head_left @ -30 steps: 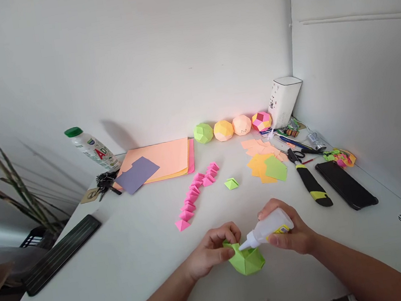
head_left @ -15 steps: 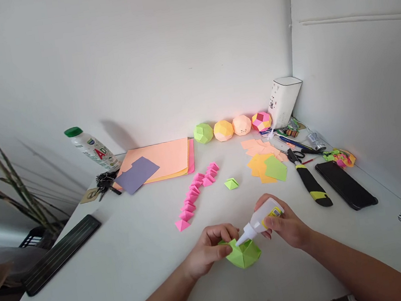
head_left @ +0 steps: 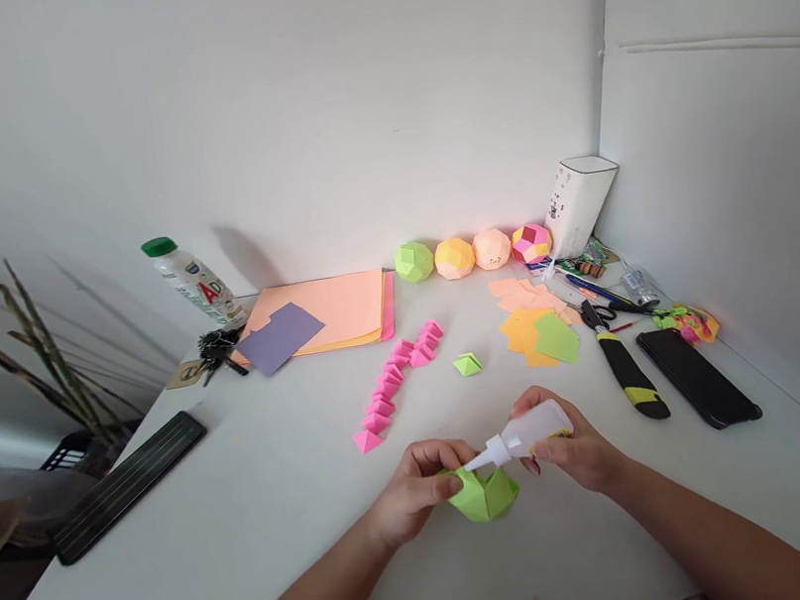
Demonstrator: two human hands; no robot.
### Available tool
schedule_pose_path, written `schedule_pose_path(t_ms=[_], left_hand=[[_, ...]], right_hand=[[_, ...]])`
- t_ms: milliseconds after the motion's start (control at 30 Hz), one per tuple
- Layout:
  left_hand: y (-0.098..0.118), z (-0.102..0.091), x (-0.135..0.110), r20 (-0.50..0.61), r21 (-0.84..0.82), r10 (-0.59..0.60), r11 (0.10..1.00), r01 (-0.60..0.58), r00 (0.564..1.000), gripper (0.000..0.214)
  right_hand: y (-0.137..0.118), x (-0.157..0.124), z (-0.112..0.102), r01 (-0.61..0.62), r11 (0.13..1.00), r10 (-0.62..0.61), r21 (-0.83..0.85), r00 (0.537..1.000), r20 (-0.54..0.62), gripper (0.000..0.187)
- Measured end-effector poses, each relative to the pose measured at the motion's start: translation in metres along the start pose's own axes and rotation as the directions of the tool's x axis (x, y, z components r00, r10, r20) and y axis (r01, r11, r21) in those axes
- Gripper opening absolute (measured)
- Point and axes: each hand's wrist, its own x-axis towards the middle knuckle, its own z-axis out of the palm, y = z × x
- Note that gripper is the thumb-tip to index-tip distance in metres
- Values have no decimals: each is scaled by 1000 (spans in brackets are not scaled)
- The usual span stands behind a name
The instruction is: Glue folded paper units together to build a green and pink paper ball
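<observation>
The person's left hand (head_left: 420,489) pinches the left rim of an open, faceted bowl shape of bright green folded paper (head_left: 485,500), thumb on the near side and fingers behind. The bowl is held up in front of the person, low in the middle of the view, over a white tabletop (head_left: 271,540). The right hand (head_left: 572,443) grips a translucent white squeeze bottle with a long pointed nozzle (head_left: 536,430), thumb on the near side. The bottle is tilted, its nozzle pointing down and left to the bowl's rim, close by the left thumb; whether the tip touches the paper one cannot tell.

Beyond the hands lie a slanting row of bright pink folded paper pieces (head_left: 391,381) and, to its right, one small green folded paper piece (head_left: 468,364). Farther right, a light green paper slip (head_left: 557,339) overlaps orange-yellow paper slips (head_left: 520,330). Against the wall stand four faceted paper balls: green (head_left: 414,263), yellow-orange (head_left: 454,258), peach (head_left: 493,249) and multicoloured (head_left: 532,244)
</observation>
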Motion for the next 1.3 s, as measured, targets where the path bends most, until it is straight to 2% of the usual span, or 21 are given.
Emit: schedule_pose_path(t_ms=[267, 800, 967, 1100, 1300], left_hand=[[0, -2, 0, -43, -42, 5, 999, -7, 999, 14], [0, -2, 1, -82, -102, -10, 995, 1, 997, 6], [0, -2, 1, -81, -101, -17, 995, 8, 997, 5], [-3, -4, 1, -70, -114, -16, 993, 7, 997, 3], [-2, -8, 1, -72, -102, 10, 995, -17, 997, 3]], right_hand=[[1, 0, -7, 37, 999, -35, -16, 993, 109, 37], [-2, -3, -3, 257, 955, -233, -150, 959, 163, 29], [-7, -4, -2, 352, 904, -301, -243, 927, 223, 34], [-15, -5, 1, 443, 826, -367, -349, 892, 265, 38], [-26, -6, 5, 547, 733, -448, -405, 835, 318, 35]])
